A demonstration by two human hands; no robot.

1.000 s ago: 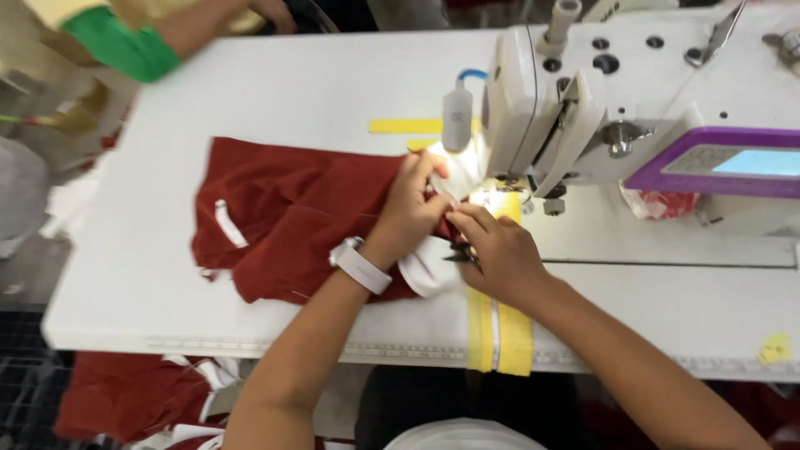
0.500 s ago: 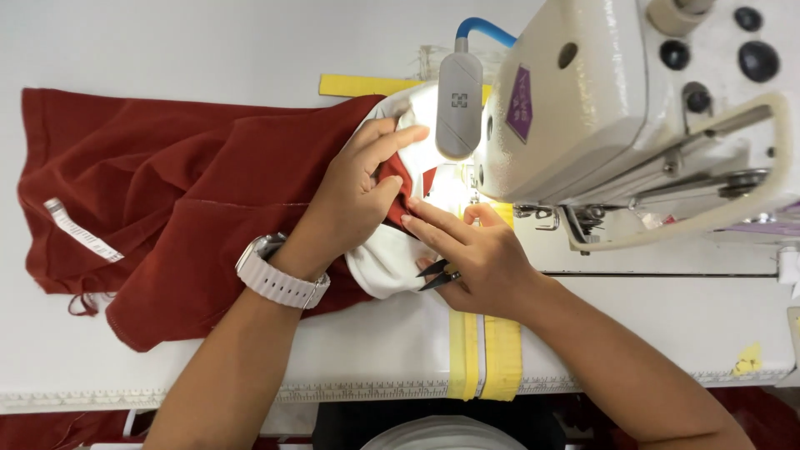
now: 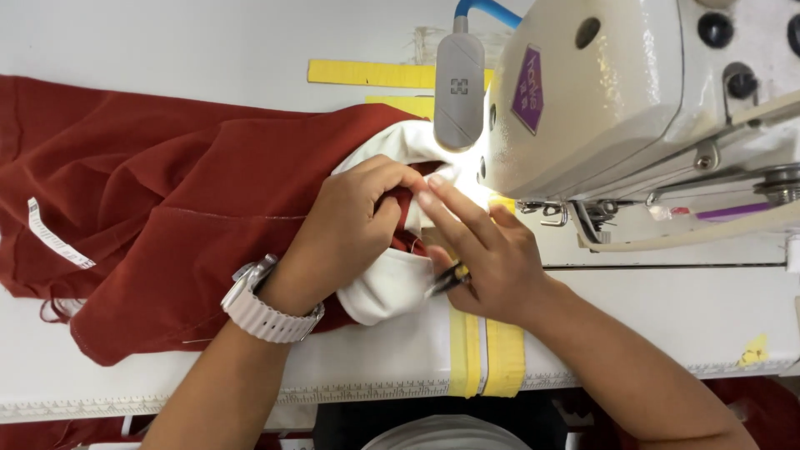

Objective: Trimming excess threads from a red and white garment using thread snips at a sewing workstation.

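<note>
Vs. the views 1.0 s and 0.5 s back, my view has closed in: the machine [image 3: 633, 108] head now fills the upper right, and both hands sit tight under its lamp [image 3: 458, 87], so I judge fabric positioning at the needle area to be in hand, w/ fine alignment rather than gross handling. Hand placement on the cloth reads much the same as 0.5 s ago. Left hand [image 3: 354, 229]: fingers curled, pinching a fold of the red garment [image 3: 183, 217] against the white piece [image 3: 387, 287]; grip closed on cloth. Right hand [image 3: 487, 250]: index and middle fingers extended flat, pressing the white piece toward the presser foot area; a small dark tool [image 3: 446, 279], likely a snipper, is tucked under the palm, held by the lower fingers; exact grip I cannot tell. The needle itself is hidden behind the hands and glare. Garment lies spread left across the table [image 3: 167, 42], a white label strip [image 3: 54, 235] near its left edge; its worked end is at the needle area between both hands. Yellow tape strips [image 3: 487, 350] mark the table front edge, another strip [image 3: 367, 73] lies behind. Containers: none in view, so no contents to report. A watch [image 3: 267, 308] is on the left wrist.
</note>
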